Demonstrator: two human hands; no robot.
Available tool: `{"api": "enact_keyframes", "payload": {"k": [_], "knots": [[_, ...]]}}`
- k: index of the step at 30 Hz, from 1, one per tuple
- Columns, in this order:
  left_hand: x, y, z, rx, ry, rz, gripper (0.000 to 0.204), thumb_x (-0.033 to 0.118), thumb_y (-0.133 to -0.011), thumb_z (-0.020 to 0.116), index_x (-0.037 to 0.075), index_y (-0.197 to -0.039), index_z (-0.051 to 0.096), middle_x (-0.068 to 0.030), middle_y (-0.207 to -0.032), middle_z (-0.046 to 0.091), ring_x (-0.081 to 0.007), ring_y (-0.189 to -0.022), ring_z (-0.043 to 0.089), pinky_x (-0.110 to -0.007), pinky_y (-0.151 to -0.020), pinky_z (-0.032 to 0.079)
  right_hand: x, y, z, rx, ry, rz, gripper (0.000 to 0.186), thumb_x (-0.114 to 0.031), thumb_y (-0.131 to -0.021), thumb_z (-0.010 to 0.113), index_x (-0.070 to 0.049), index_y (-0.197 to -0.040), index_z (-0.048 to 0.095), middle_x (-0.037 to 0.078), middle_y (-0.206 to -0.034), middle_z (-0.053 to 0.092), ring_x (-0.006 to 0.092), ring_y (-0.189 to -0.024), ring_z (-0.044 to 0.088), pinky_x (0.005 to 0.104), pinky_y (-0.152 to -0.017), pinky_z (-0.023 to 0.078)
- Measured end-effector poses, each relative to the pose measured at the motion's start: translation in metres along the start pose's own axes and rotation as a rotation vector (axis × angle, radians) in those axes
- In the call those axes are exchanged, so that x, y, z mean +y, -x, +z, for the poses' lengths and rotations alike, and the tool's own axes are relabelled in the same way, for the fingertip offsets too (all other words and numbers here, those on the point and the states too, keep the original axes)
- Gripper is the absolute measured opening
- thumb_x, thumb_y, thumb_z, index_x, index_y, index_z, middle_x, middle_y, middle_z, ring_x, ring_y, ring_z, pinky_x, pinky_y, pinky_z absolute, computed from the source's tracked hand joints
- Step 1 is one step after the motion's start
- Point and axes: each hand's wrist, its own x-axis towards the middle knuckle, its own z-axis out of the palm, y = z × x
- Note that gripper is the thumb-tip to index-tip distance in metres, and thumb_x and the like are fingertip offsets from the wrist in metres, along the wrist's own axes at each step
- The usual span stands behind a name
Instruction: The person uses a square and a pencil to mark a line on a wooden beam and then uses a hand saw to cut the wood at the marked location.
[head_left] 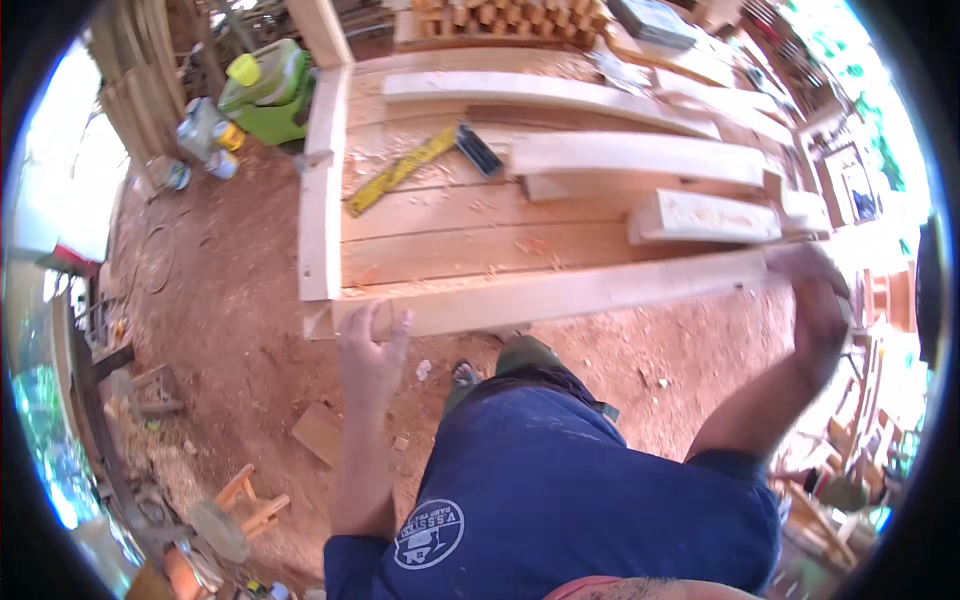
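A long, pale wooden beam [580, 296] lies along the near edge of the plank-topped workbench [430, 228], slightly slanted, its right end farther from me. At the beam's left end, my left hand [368, 350] grips its near side, thumb and fingers a little apart. My right hand [815, 278] is closed around the right end, somewhat blurred, with its fingertips hidden. Beyond the beam, a try square with a yellow blade [405, 170] and dark stock rests on the planks among wood shavings. A short wooden block [706, 217] sits behind the beam's right half.
More pale timbers [640, 157] lie across the bench, and a raised wooden rail [324, 190] borders its left side. Small stacked wood pieces [505, 18] stand at the back. A green container [270, 92], pots and a small wooden stool [250, 503] are on the dirt floor.
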Motion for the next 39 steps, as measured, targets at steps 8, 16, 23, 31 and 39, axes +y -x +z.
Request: {"api": "enact_keyframes", "payload": {"k": [8,16,23,31,39], "knots": [[0.028,-0.025,-0.029,-0.285,-0.477,-0.034,0.068,0.051,-0.101,0.074,0.012,-0.155,0.062,-0.0178,-0.158,0.057,-0.0384,-0.146,0.058,-0.052,-0.120,0.049,-0.248,0.049,-0.008,-0.705,-0.452,-0.420,0.027,-0.020,-0.104,0.056,-0.002,-0.102,0.076,0.018,-0.088,0.072,0.0320,-0.074,0.072,0.0510,-0.069,0.064],[0.151,0.014,0.041,-0.179,-0.397,0.300,0.059,0.034,-0.097,0.082,0.018,-0.151,0.065,-0.0140,-0.151,0.062,-0.0370,-0.145,0.058,-0.056,-0.120,0.046,-0.303,0.154,-0.060,-0.626,-0.311,-0.336,0.022,-0.010,-0.099,0.059,0.000,-0.094,0.078,0.014,-0.089,0.074,0.0288,-0.080,0.074,0.0455,-0.081,0.065],[0.261,0.103,0.164,-0.271,-0.367,0.463,0.058,0.037,-0.096,0.082,0.023,-0.150,0.065,-0.0084,-0.150,0.061,-0.0327,-0.144,0.058,-0.061,-0.120,0.042,-0.311,0.311,-0.164,-0.606,-0.196,-0.257,0.020,-0.003,-0.097,0.060,0.002,-0.094,0.080,0.011,-0.090,0.076,0.0260,-0.087,0.077,0.0416,-0.094,0.067],[0.432,0.232,0.310,-0.548,-0.265,0.707,0.058,0.040,-0.096,0.081,0.022,-0.149,0.066,-0.0081,-0.151,0.061,-0.0316,-0.144,0.059,-0.061,-0.119,0.041,-0.318,0.419,-0.281,-0.665,-0.081,-0.160,0.024,-0.001,-0.101,0.058,-0.005,-0.088,0.077,0.008,-0.097,0.074,0.0175,-0.095,0.075,0.0353,-0.098,0.065],[0.520,0.265,0.409,-0.665,-0.265,0.794,0.057,0.038,-0.093,0.083,0.019,-0.146,0.068,-0.0091,-0.148,0.064,-0.0325,-0.142,0.060,-0.058,-0.118,0.045,-0.266,0.470,-0.349,-0.145,-0.168,0.007,0.025,-0.007,-0.098,0.052,0.002,-0.087,0.072,0.020,-0.084,0.072,0.0320,-0.070,0.070,0.0463,-0.063,0.062]]}}
